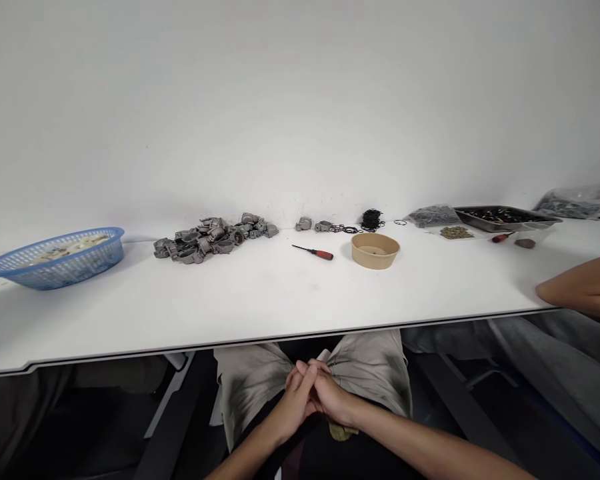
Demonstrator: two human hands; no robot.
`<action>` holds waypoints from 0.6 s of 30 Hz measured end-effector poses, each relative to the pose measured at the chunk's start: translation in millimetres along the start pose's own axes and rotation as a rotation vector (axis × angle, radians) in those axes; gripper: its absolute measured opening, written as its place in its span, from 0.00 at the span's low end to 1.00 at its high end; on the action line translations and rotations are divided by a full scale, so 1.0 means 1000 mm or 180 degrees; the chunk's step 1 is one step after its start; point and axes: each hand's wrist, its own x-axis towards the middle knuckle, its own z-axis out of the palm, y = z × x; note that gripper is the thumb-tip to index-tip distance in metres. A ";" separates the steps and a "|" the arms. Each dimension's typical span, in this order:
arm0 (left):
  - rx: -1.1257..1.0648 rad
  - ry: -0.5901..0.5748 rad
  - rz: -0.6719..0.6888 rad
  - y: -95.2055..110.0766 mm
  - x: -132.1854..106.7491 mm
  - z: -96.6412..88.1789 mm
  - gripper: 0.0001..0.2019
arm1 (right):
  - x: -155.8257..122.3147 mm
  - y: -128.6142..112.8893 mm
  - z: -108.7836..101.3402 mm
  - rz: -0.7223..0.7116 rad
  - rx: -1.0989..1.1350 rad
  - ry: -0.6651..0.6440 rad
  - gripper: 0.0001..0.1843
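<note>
Hands (pixel 311 393) rest clasped (fingers seemingly interlaced) on lap, below table (pixel 260 293).

A plain white wall (pixel 300 100) fills the far side of the room, bare and evenly lit, with faint scuffs low down where it meets the counter (pixel 260 293). The counter is a long white slab with a thin dark edge that runs from left to right across the view. Soft, diffuse light leaves only pale shadows on it. Under its near edge lie shadow and dark floor (pixel 505 407), with grey frame legs showing at left.
</note>
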 end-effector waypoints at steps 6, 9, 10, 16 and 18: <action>0.0030 0.0009 0.0007 -0.001 0.000 0.000 0.36 | 0.000 0.000 -0.001 -0.0011 0.0000 -0.0017 0.38; 0.0030 -0.0002 0.0008 -0.002 0.000 0.000 0.36 | 0.001 0.001 -0.002 -0.0004 0.0037 -0.0018 0.38; 0.0029 -0.0023 -0.0001 -0.001 0.000 0.000 0.36 | 0.001 0.002 -0.002 -0.0010 0.0049 -0.0017 0.38; -0.0030 0.0001 -0.0023 0.002 -0.002 0.001 0.38 | 0.001 0.002 -0.003 -0.0072 0.0040 -0.0011 0.36; -0.0072 -0.0009 -0.0027 0.001 -0.002 0.001 0.37 | 0.000 0.002 -0.002 -0.0079 0.0015 -0.0019 0.37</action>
